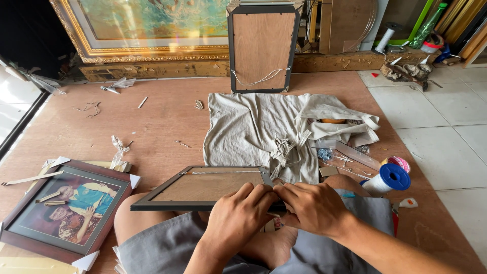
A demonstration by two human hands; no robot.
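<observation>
From the head camera, a seated person is holding a small dark picture frame (pixel 203 186) across the knees, back side up, so its near rail is lying steady within reach. The left hand (pixel 238 215) is curling over that near edge, fingers pressing down on it, while the right hand (pixel 314 208) is meeting it fingertip to fingertip, both pinching at one spot on the rail; what lies between the fingertips is too small to tell. The frame is showing a brown backing board and a thin cord near its far rail. A grey cloth (pixel 253 127) is lying just beyond it, a blue-capped spool (pixel 388 180) to the right, and a framed portrait (pixel 66 208) to the left.
</observation>
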